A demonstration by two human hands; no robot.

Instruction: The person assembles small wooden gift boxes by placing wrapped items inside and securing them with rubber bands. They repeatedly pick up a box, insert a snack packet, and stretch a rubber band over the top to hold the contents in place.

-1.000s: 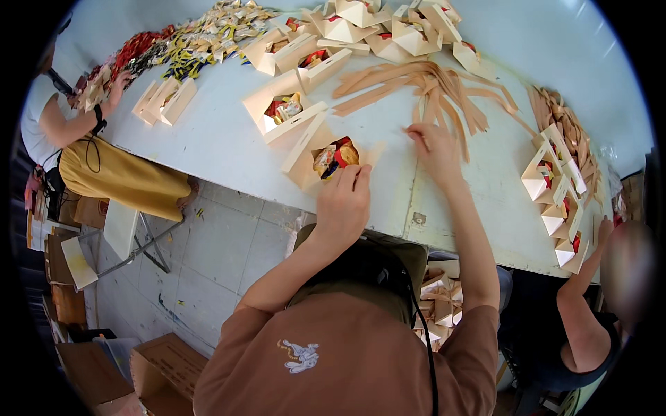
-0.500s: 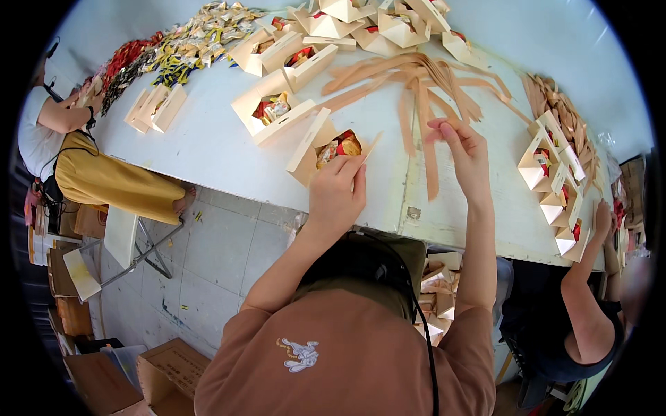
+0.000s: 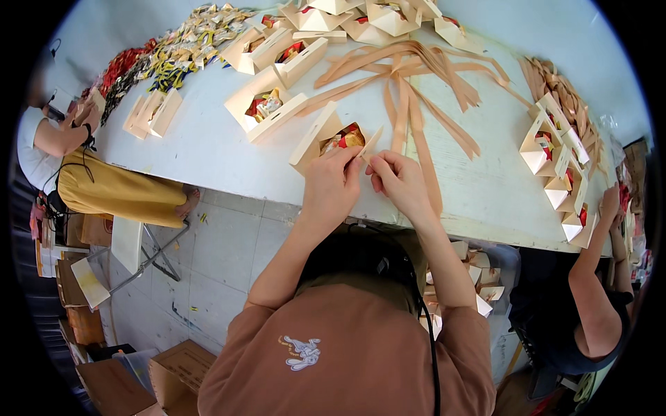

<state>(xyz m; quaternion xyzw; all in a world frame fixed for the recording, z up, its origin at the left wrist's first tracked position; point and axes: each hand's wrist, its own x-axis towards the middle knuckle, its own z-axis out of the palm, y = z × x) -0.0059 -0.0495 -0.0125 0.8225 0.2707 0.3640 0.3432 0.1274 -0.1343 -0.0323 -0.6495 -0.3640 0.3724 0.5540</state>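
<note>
In front of me an open cream paper gift box stands on the table, with red and gold wrapped packets inside. My left hand is closed on the box's near right side, its fingers gripping the slotted flap. Fingers pinched, my right hand meets the left fingertips at this flap. Whatever lies in the right pinch is too small or hidden to make out. Tan ribbons fan out over the table just beyond and beside my right hand.
More filled boxes stand behind on the left and at the far edge. Heaped packets lie far left. To the right are a row of boxes, a ribbon pile and a co-worker's arm. Another person sits at left.
My right hand has come down and left from above the ribbons to the box flap, beside my left hand. The left hand stays on the box.
</note>
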